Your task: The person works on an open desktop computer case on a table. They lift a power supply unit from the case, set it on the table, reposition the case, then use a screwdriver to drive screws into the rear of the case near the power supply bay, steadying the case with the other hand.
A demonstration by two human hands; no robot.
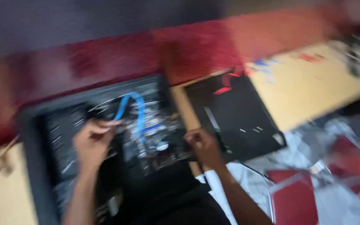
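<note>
The picture is heavily motion-blurred. An open black computer case [34, 125] lies on a wooden table, its boards and wires showing inside. My left hand [91, 141] is inside the case, fingers pinched at the lower end of a looped blue cable [136, 110]. My right hand [203, 146] rests closed at the case's right edge, beside a flat black panel [238, 116]; whether it grips anything is too blurred to tell.
The tan wooden tabletop [313, 87] stretches to the right with small blurred items on it. A red wall band [146, 54] runs behind. Red stools or chairs [292, 200] stand on a pale floor at lower right.
</note>
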